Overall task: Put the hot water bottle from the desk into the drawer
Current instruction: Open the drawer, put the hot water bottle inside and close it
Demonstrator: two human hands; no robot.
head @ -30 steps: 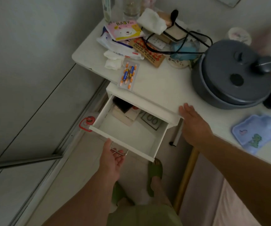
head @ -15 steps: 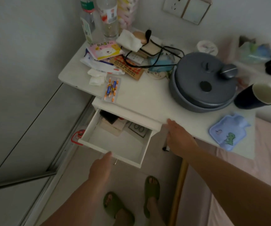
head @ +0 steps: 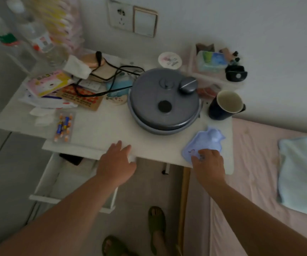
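Note:
A pale blue hot water bottle (head: 207,139) with a small print lies flat at the front right corner of the white desk (head: 100,130). My right hand (head: 209,166) covers its near end, fingers bent on top of it; the thumb is hidden, so a grip cannot be confirmed. My left hand (head: 116,164) rests on the desk's front edge with fingers spread and nothing in it. Below and to the left, the white drawer (head: 44,182) stands pulled out; my left forearm crosses over its right part.
A grey round lidded pot (head: 162,102) sits behind the bottle, a dark mug (head: 225,105) to its right. Cables, packets and bottles crowd the desk's back left. A pill blister (head: 64,126) lies near the front. A pink bed (head: 260,172) adjoins on the right.
My left hand left the drawer front and rose to the desk edge. My right hand moved right from the drawer corner onto the hot water bottle. The view tilted up and right.

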